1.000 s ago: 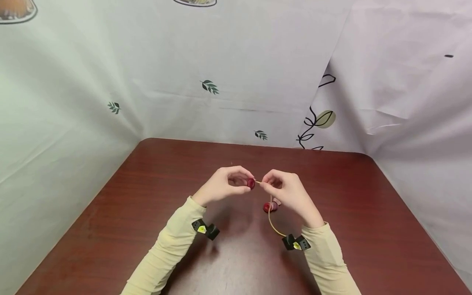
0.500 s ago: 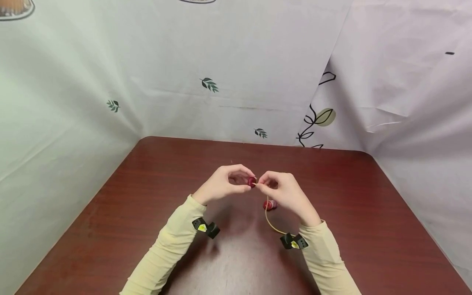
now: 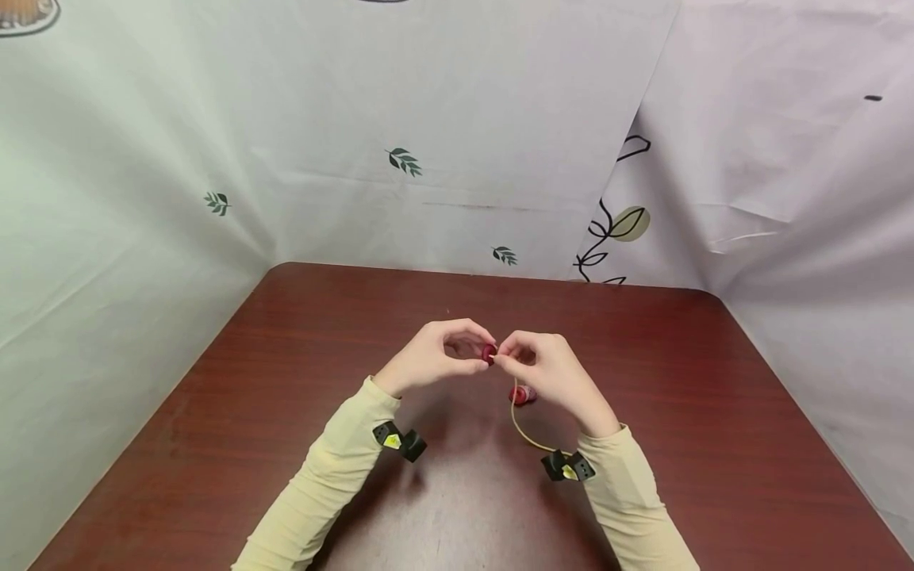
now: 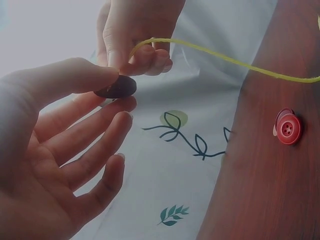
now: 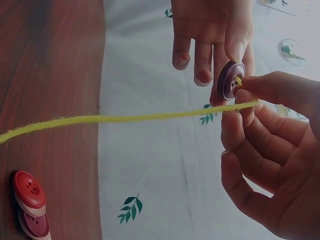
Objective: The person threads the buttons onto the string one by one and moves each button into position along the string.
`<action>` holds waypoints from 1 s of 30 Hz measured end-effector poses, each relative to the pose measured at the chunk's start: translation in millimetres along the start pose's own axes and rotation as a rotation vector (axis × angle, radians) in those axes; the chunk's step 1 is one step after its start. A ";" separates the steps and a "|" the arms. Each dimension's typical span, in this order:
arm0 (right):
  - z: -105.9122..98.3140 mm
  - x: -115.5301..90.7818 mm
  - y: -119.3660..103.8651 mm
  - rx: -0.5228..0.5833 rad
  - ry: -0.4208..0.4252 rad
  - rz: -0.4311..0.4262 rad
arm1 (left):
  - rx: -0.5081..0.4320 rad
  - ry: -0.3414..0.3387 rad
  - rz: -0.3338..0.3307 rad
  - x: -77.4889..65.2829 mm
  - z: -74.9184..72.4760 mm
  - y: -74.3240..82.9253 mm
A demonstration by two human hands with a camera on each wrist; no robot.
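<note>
Over the table, my left hand [image 3: 430,358] pinches a dark red button [image 5: 226,83] by its edges between thumb and fingertips. Facing it, my right hand [image 3: 557,374] holds a yellow cord [image 5: 125,118] close to its end, between thumb and index finger. The cord's tip meets the button's holes in the right wrist view; how far it passes through cannot be made out. From the right hand the rest of the cord curves down toward the right wrist. The button's far side shows only as a dark edge in the left wrist view.
A small overlapping stack of buttons, with a red button [image 5: 30,189] on top and a purple button [image 5: 35,224] below, lies on the brown table [image 3: 343,317] under the right hand. White patterned cloth [image 3: 457,143] hangs behind the table.
My right hand has shifted slightly left, bringing the cord's tip from a small gap to the button's face. The left hand stays nearly still, with the button turned slightly.
</note>
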State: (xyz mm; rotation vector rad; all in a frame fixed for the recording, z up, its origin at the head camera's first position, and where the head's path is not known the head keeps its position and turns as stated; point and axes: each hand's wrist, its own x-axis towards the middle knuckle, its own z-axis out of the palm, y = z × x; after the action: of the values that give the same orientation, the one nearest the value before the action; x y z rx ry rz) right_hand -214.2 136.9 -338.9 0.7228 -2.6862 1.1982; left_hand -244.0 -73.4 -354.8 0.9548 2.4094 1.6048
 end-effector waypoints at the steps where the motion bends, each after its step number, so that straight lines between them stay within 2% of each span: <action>1: 0.0 0.1 -0.2 -0.005 0.001 -0.003 | 0.002 0.001 0.001 0.0 -0.1 0.2; 14: 1.2 0.8 -2.2 -0.022 -0.005 -0.014 | 0.026 0.009 0.036 0.0 0.6 2.6; 22: 3.4 1.2 -1.2 -0.027 0.000 -0.029 | 0.032 0.016 0.016 -0.5 0.6 3.6; 30: 3.3 0.6 -2.3 0.006 -0.016 -0.001 | 0.061 0.000 0.002 -1.0 0.3 2.1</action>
State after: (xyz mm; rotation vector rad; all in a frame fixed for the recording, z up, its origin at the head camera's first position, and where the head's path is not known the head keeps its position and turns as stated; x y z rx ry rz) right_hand -213.4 133.0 -339.4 0.7374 -2.6956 1.2064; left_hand -242.2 -73.2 -353.4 0.9664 2.4713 1.5408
